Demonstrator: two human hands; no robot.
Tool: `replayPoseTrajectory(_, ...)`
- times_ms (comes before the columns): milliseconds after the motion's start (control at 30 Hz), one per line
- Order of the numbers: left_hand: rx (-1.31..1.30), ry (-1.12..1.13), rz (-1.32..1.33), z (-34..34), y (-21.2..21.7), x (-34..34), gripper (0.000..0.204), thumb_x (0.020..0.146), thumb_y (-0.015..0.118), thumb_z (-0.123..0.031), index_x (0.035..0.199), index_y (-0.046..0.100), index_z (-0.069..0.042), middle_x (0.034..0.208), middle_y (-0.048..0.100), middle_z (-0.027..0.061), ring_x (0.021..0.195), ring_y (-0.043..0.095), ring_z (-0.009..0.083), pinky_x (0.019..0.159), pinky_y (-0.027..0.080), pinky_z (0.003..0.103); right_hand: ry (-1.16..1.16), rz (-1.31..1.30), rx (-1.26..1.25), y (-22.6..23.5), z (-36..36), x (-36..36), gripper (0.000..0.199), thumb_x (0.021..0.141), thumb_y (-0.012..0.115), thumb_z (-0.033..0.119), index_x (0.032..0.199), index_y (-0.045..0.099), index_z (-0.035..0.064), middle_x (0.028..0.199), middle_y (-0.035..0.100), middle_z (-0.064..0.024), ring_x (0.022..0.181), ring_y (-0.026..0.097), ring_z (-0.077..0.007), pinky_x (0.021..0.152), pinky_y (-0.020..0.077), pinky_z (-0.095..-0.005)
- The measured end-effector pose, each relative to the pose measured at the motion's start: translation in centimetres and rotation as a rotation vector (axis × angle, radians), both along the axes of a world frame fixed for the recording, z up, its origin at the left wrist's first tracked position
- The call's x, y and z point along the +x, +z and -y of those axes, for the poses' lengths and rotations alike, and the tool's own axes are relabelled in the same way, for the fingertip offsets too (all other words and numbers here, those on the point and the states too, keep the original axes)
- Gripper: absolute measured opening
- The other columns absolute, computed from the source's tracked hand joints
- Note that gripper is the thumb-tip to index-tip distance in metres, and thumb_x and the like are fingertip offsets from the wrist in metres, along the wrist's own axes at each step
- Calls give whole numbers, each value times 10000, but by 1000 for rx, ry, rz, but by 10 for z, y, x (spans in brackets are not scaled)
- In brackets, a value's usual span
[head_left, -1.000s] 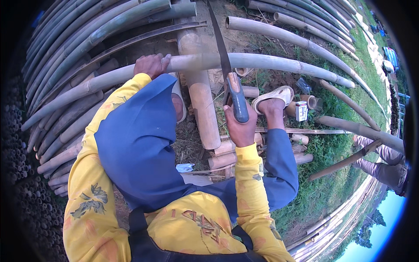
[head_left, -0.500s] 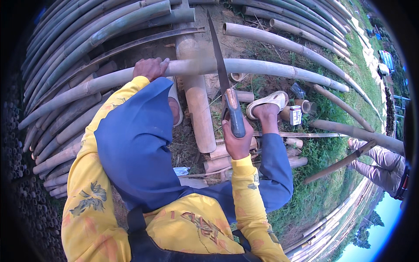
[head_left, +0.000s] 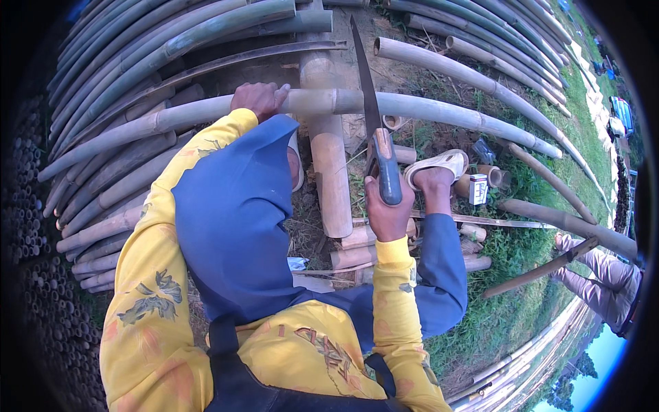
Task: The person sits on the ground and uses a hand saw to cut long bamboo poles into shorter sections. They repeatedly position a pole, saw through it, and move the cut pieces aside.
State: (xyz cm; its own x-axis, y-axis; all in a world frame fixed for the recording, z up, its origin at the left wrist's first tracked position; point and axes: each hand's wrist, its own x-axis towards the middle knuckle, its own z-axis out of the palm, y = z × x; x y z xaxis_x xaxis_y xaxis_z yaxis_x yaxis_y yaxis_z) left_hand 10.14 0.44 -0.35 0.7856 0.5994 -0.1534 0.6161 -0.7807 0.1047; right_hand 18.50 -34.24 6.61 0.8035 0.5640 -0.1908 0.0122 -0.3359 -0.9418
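A long bamboo pole (head_left: 439,110) runs across in front of me, lying over a thicker bamboo log (head_left: 329,175). My left hand (head_left: 259,100) is closed round the pole, left of where it crosses that log. In my right hand (head_left: 390,211) is the dark handle of a handsaw (head_left: 368,86). Its long blade points away from me and crosses the pole just right of the log. I cannot tell how deep the teeth sit in the bamboo. My left leg, in blue trousers, is bent up near the pole.
Stacked bamboo poles (head_left: 123,82) fill the left side. Short cut pieces (head_left: 353,257) lie between my feet. By my right sandal (head_left: 439,167) stands a small white box (head_left: 478,189). Loose poles (head_left: 570,214) lie on the grass at right, near another person's legs (head_left: 604,275).
The whole view has shifted, so everything sits a little further right. The saw still crosses the pole at about the same place, and both hands keep their grip.
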Motion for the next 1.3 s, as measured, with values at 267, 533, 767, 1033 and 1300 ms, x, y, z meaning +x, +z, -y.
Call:
replayPoseTrajectory(267,-15,42,72,-3,-14,-16,634,1066,372,-559,932,764,-78,880,776,142,855,745,308,896,518,438,-32,284,-20,11,102,-92,73,910,633,-48,974,624,-14,781,620,-44,626,563,-95,575,445,-243)
replayPoseTrajectory(533,-31,5,84,-5,-10,-19,653,1071,353,-562,922,767,-80,867,769,153,869,744,316,912,511,439,46,55,36,-15,14,-12,43,961,662,-12,992,633,-3,788,635,-10,641,578,-75,585,464,-219)
replayPoseTrajectory(767,47,-24,128,1,-10,-10,556,1078,393,-513,1011,749,-90,945,770,146,911,740,323,934,509,451,-58,210,-59,12,74,-70,85,921,687,-24,900,612,9,735,601,3,632,545,-49,561,436,-223)
replayPoseTrajectory(1033,30,18,19,-10,1,-5,573,1083,373,-515,1004,743,-85,964,762,163,937,732,348,902,524,473,86,114,-69,6,80,-49,203,931,694,-7,1132,687,-30,944,725,-95,827,649,-113,761,521,-285)
replayPoseTrajectory(1300,-58,156,-64,-9,-2,2,596,1067,369,-552,1030,766,-108,936,773,184,912,741,396,861,560,515,85,167,-46,23,34,-27,175,916,696,0,1088,673,-28,834,667,-62,730,597,-118,700,505,-294)
